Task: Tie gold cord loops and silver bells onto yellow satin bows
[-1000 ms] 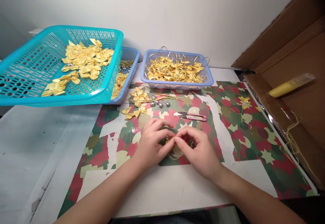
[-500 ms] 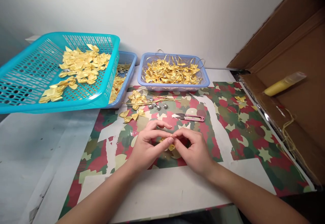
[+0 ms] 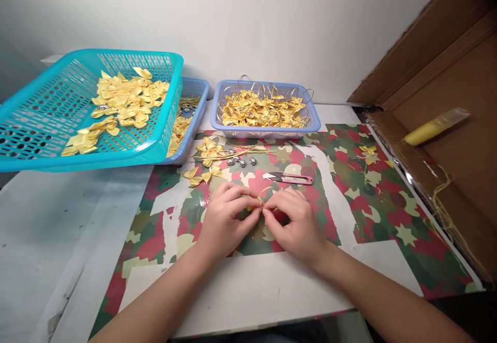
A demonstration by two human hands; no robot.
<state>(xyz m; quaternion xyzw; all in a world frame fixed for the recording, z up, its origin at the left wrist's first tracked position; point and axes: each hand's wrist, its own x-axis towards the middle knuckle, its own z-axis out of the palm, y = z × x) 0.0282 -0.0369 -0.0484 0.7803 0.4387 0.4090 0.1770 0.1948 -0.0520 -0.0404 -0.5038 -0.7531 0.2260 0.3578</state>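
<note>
My left hand (image 3: 229,216) is closed in a pinch on a small yellow ribbon bow (image 3: 251,208), mostly hidden behind the fingers. A thin gold cord (image 3: 266,189) arcs up between the two hands. The fingertips of my right hand (image 3: 293,218) are pinched close against the left ones, at the cord's end by the bow. Beyond the hands lie pink-handled thread snips (image 3: 291,178), several silver jingle bells (image 3: 242,163), straight gold cords (image 3: 244,152) and loose yellow bows (image 3: 202,176).
A turquoise basket (image 3: 159,148) of yellow bows rests tilted at the left, over a blue basket (image 3: 194,133). Another blue basket (image 3: 267,132) at the back holds bows with gold loops. Cardboard (image 3: 438,89) stands at the right, with a yellow-filled plastic tube (image 3: 430,128).
The bow has gone further behind my left fingers, and a gold cord loop now shows above them. My right fingertips have shifted slightly, and my left fingers have curled in.
</note>
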